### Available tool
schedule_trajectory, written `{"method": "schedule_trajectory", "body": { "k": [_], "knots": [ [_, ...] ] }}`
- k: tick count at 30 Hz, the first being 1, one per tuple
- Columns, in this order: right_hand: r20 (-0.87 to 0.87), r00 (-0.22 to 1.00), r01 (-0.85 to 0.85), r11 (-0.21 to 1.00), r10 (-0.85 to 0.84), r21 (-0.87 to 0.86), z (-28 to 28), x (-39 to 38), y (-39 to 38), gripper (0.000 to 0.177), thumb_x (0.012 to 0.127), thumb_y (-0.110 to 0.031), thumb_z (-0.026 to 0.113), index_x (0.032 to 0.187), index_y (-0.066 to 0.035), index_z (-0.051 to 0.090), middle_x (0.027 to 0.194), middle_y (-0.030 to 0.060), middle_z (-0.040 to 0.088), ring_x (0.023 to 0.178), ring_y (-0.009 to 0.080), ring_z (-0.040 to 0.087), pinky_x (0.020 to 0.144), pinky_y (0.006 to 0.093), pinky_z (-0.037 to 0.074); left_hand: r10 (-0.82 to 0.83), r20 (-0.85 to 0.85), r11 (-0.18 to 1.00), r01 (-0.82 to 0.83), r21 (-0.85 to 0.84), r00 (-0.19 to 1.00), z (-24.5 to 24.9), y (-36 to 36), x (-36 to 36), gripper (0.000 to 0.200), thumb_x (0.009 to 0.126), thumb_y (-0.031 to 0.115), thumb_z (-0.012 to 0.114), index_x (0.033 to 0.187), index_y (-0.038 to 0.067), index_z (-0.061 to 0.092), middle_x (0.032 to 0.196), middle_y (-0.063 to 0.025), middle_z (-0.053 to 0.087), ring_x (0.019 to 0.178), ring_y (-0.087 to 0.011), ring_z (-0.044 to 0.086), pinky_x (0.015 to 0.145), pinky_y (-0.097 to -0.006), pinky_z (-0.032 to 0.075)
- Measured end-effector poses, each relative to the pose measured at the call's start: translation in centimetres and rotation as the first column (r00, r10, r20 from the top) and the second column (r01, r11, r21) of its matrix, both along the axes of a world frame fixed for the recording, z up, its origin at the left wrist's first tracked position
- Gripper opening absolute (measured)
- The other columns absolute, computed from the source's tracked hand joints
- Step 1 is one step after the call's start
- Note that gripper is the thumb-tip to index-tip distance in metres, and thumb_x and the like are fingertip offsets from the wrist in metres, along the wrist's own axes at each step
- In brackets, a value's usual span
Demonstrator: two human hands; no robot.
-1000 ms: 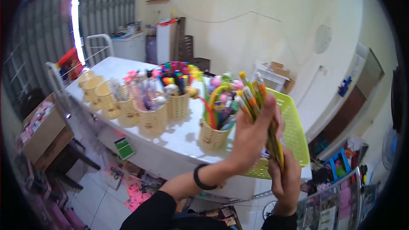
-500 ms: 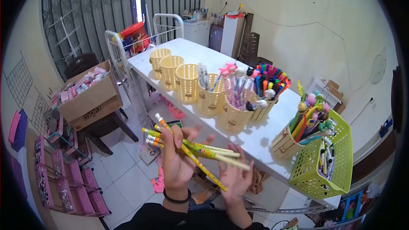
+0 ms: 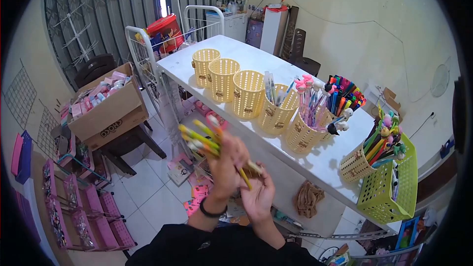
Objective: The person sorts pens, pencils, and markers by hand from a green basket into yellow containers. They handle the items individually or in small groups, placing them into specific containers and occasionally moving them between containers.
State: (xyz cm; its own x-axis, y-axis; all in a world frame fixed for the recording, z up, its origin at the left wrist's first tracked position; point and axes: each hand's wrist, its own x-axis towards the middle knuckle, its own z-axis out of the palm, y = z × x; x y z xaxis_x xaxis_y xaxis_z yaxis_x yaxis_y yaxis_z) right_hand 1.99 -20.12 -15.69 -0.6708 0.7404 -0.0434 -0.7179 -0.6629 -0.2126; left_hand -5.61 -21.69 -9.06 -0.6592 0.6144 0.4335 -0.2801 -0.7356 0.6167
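Observation:
My left hand (image 3: 225,170), with a black band at the wrist, is closed around a bundle of pencils (image 3: 201,137). Their yellow-green barrels and eraser ends stick out at the upper left, smeared by motion. The other ends come out below my fingers toward my right hand (image 3: 258,197). That hand is palm up and open, with its fingers slightly bent beside the pencil ends; whether it touches them is hard to see. Both hands are in front of the table's near edge.
On the white table (image 3: 197,59) stands a row of cream perforated cups (image 3: 224,81), the right ones holding pens. A cup of toy-topped pens (image 3: 355,163) is beside a green basket (image 3: 384,204). A cardboard box (image 3: 111,123) sits on a chair at left; pink racks (image 3: 93,207) are below.
The pencil bundle and my left hand have turned more upright and drawn closer to my right hand. The view has shifted, so the table sits further right.

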Motion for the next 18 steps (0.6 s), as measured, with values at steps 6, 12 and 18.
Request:
{"method": "schedule_trajectory", "body": {
  "k": [6, 12, 18],
  "knots": [
    [0.071, 0.981, 0.178, 0.983, -0.18, 0.04, -2.6, -0.1, -0.4, 0.014, 0.079, -0.01, 0.042, 0.091, -0.004, 0.043, 0.09, 0.0113, 0.048, 0.089, 0.0225, 0.045, 0.085, 0.0345, 0.034, 0.149, 0.004, 0.966, -0.147, 0.211, 0.989, 7.8, 5.0, -8.3, 0.033, 0.08, 0.031, 0.05, 0.06, 0.012, 0.032, 0.047, 0.0047, 0.026, 0.04, -0.0051, 0.027, 0.038, -0.019, 0.024],
    [0.157, 0.899, 0.398, 0.912, -0.41, 0.1, -5.6, 1.6, 0.1, 0.009, 0.079, -0.009, 0.041, 0.086, -0.004, 0.043, 0.079, 0.009, 0.046, 0.076, 0.0174, 0.044, 0.073, 0.0288, 0.037, 0.103, -0.152, 0.994, -0.097, 0.046, 0.983, 8.4, 13.1, -11.7, 0.034, 0.075, 0.033, 0.058, 0.059, 0.01, 0.038, 0.047, 0.0041, 0.033, 0.039, -0.0043, 0.033, 0.038, -0.0182, 0.029],
    [0.209, 0.81, 0.525, 0.837, -0.547, 0.158, -5.1, 3.4, 0.7, 0.008, 0.078, -0.01, 0.042, 0.085, -0.005, 0.044, 0.071, 0.0058, 0.044, 0.066, 0.0141, 0.041, 0.064, 0.0261, 0.034, 0.155, -0.276, 0.964, -0.206, -0.17, 0.949, 5.6, 16.7, -12.6, 0.037, 0.073, 0.037, 0.059, 0.059, 0.008, 0.04, 0.045, 0.0036, 0.036, 0.037, -0.0043, 0.035, 0.035, -0.0191, 0.029]
  ]
}}
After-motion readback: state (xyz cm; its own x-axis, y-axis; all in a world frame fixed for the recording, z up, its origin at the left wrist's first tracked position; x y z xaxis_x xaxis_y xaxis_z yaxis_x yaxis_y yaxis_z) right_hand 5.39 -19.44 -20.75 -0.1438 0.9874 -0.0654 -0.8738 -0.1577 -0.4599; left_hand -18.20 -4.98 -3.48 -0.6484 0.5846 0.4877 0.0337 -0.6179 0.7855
